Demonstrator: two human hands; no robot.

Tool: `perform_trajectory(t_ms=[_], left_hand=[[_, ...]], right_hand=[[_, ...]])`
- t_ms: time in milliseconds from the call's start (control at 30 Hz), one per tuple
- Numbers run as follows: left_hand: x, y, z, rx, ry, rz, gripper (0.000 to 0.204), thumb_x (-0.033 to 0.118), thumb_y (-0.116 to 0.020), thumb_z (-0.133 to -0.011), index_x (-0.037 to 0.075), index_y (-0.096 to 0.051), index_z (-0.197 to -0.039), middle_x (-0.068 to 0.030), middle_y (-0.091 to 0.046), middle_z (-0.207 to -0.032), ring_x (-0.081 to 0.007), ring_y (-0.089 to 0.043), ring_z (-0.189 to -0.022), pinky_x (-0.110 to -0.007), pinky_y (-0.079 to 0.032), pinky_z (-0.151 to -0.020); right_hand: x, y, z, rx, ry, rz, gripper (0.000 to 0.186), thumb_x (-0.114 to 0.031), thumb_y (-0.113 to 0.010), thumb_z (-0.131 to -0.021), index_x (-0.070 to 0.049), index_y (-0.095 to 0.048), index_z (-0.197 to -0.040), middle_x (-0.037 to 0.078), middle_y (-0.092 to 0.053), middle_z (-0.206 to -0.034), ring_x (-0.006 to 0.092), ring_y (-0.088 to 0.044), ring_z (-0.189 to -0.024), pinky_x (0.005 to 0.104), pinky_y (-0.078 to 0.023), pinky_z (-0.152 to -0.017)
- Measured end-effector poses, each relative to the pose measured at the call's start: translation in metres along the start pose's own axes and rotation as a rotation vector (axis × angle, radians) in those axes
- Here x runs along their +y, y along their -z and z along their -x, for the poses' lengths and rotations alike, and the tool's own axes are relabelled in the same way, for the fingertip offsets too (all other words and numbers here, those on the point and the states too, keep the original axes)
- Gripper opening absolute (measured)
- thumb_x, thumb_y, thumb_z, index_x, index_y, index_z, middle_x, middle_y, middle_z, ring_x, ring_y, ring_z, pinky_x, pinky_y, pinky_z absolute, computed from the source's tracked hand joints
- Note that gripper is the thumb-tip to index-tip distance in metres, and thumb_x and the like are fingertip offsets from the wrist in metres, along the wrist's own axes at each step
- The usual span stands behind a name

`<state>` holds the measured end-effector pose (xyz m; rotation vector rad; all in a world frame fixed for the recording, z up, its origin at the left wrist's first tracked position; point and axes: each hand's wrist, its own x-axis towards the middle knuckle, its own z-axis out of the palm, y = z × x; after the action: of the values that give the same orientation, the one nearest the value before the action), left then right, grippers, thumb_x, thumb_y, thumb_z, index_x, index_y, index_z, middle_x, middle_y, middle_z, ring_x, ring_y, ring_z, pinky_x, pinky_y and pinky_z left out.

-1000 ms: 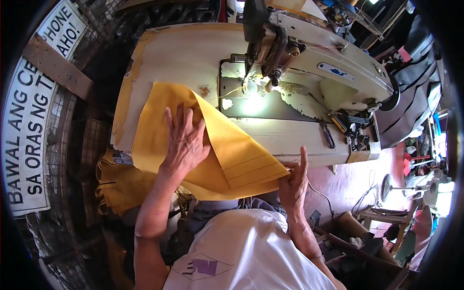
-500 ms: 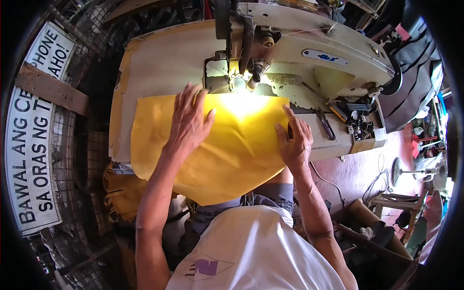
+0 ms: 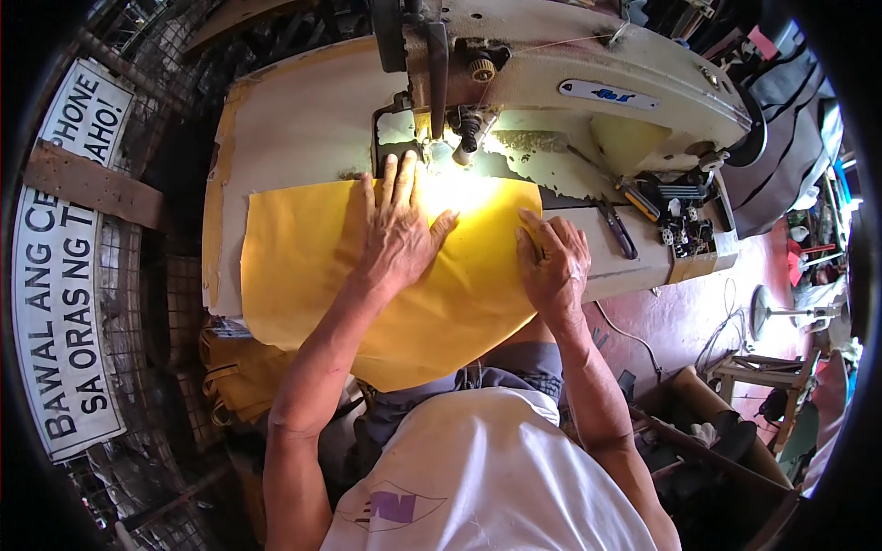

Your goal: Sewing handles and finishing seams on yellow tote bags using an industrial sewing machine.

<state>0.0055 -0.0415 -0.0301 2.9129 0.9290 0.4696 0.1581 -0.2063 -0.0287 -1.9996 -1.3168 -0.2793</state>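
So, one big piece of yellow fabric at the front of the tabletop, right under both hands. Long axis roughly left to right, far edge up by the lit needle area of the sewing machine, near edge drooping over the front toward the lap. Pretty straight along that far edge, a few soft creases lower down.

Left hand palm down on top, fingers stretched out and a bit spread, thumb angled off to the right, tips poking past the far edge. Definitely nearer to the needle area than the other one. Right hand over at the right edge, just below the far corner, fingers curled. Can't tell about an actual pinch there, tbh.

Main bit of geometry: fabric directly below the fingers, needle area just beyond the far edge, slightly right of the left fingertips, and both left of and farther out than the right hand.

Past the right hand, a dark hand tool, a yellow-handled screwdriver and a bunch of small metal parts. Also some mustard cloth bunched up below the tabletop's left front corner.
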Motion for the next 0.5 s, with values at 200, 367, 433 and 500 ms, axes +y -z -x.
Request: perform_trajectory(t_ms=[200,367,433,500], left_hand=[[-0.041,-0.006,-0.033,-0.059,0.030,-0.025,0.056,0.028,-0.042,-0.097,0.003,-0.032,-0.147,-0.0161,-0.025,-0.155,-0.0377,-0.017,-0.145,-0.054,-0.008,-0.118],[-0.086,-0.007,-0.048,-0.012,0.035,-0.053,0.051,0.028,-0.037,-0.099,0.011,-0.036,-0.147,-0.0166,-0.029,-0.153,-0.0381,-0.022,-0.143,-0.054,-0.011,-0.118],[-0.099,-0.009,-0.054,0.002,0.066,-0.083,0.052,0.032,-0.036,-0.100,0.012,-0.035,-0.147,-0.0163,-0.030,-0.153,-0.0384,-0.023,-0.142,-0.053,-0.013,-0.117],[-0.108,-0.013,-0.061,-0.004,0.091,-0.055,0.051,0.031,-0.038,-0.100,0.012,-0.035,-0.147,-0.0151,-0.030,-0.153,-0.0360,-0.022,-0.143,-0.051,-0.013,-0.118]], right_hand=[[0.002,-0.013,-0.025,-0.098,0.024,0.014,0.023,-0.014,-0.066,-0.082,-0.007,-0.067,-0.104,0.007,-0.055,-0.078,0.0254,-0.056,-0.077,0.0379,-0.042,-0.071],[0.009,-0.053,-0.066,-0.178,0.174,-0.086,0.020,-0.012,-0.063,-0.079,-0.006,-0.064,-0.098,0.012,-0.058,-0.088,0.0317,-0.057,-0.087,0.0422,-0.044,-0.076],[0.011,-0.066,-0.080,-0.212,0.241,-0.138,0.020,-0.010,-0.063,-0.073,-0.005,-0.060,-0.091,0.014,-0.057,-0.092,0.0347,-0.056,-0.088,0.0436,-0.045,-0.076],[0.011,-0.073,-0.090,-0.206,0.250,-0.134,0.020,-0.010,-0.064,-0.072,-0.005,-0.060,-0.092,0.014,-0.057,-0.091,0.0343,-0.056,-0.088,0.0434,-0.045,-0.075]])
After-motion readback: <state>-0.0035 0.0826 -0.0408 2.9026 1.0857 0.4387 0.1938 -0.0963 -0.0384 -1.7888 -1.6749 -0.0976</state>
